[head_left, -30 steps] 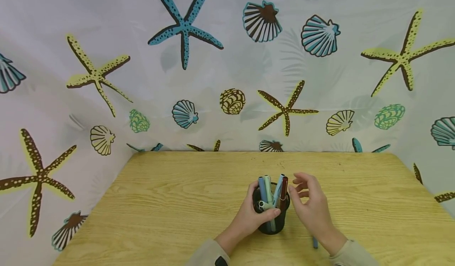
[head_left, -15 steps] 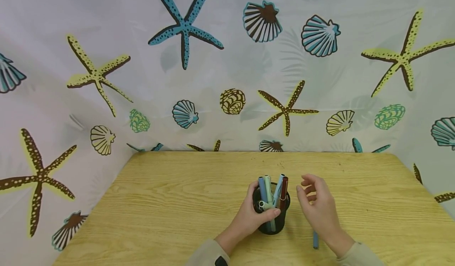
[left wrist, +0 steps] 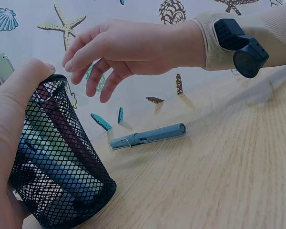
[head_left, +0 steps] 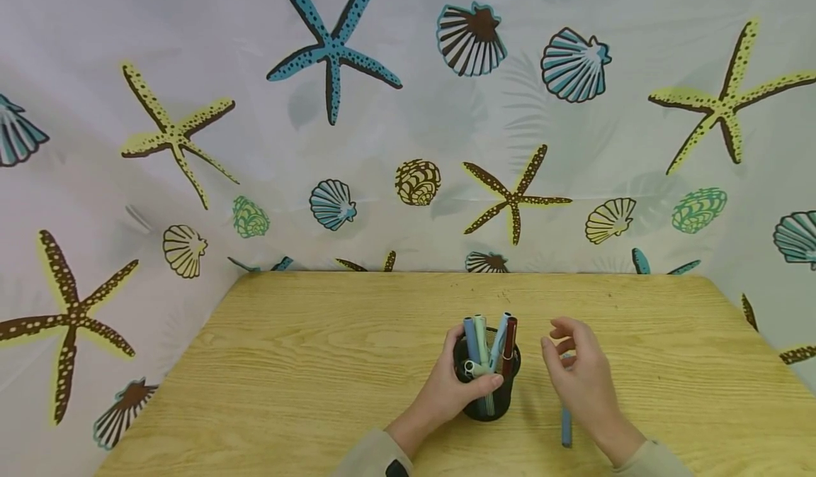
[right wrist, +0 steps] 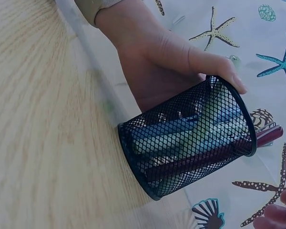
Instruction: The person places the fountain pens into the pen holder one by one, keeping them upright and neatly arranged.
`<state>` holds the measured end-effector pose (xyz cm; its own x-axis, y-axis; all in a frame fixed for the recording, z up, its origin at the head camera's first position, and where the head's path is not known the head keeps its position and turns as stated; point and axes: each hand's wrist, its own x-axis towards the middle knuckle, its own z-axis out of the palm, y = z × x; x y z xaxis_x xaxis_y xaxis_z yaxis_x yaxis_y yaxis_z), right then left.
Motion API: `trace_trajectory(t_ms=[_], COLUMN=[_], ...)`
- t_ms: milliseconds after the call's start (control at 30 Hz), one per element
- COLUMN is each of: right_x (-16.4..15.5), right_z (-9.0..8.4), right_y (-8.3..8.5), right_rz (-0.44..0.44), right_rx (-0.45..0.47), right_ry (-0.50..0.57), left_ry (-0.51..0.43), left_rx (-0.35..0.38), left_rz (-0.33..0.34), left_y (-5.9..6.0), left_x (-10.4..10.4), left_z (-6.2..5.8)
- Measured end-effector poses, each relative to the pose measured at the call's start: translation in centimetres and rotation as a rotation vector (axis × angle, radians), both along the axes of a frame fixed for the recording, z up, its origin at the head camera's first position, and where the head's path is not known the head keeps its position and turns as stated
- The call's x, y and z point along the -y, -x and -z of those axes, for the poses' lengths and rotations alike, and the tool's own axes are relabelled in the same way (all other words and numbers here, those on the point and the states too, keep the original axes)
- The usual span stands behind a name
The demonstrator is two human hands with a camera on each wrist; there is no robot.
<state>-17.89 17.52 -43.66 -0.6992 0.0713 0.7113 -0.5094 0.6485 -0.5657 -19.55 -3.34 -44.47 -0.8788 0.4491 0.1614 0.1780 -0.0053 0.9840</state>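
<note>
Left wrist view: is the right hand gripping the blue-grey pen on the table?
No, the right hand hovers with loose fingers above the pen, which lies flat on the table.

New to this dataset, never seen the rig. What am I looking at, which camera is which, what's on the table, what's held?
No machine: a person works with bare hands, wearing three cameras. The wide picture comes from the head; the other two come from a camera on each wrist.

On the wooden table stands a black mesh pen cup with several pens in it. The left hand has its grip round the cup. The right hand hovers beside it, fingers loosely bent, holding nothing. Under that hand a grey-blue pen lies flat on the table, untouched. Behind is a curtain printed with starfish and shells.
</note>
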Motion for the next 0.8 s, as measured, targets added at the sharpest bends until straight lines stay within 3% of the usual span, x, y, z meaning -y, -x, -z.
trace_trajectory(t_ms=[200,633,800], right_x=[-0.5,-1.6,-2.1], right_z=[0.1,0.8,0.9], right_y=[-0.2,-0.2,-0.2], right_rz=[0.023,0.045,0.064], right_rx=[0.093,0.184,0.303], right_ry=[0.005,-0.047,-0.093], left_ry=[0.006,0.001,0.014], left_rx=[0.007,0.016,0.008], left_rz=[-0.003,-0.005,-0.013], left_y=[-0.7,-0.4,-0.5], left_x=[0.1,0.0,0.0], left_z=[-1.1,-0.8,-0.8])
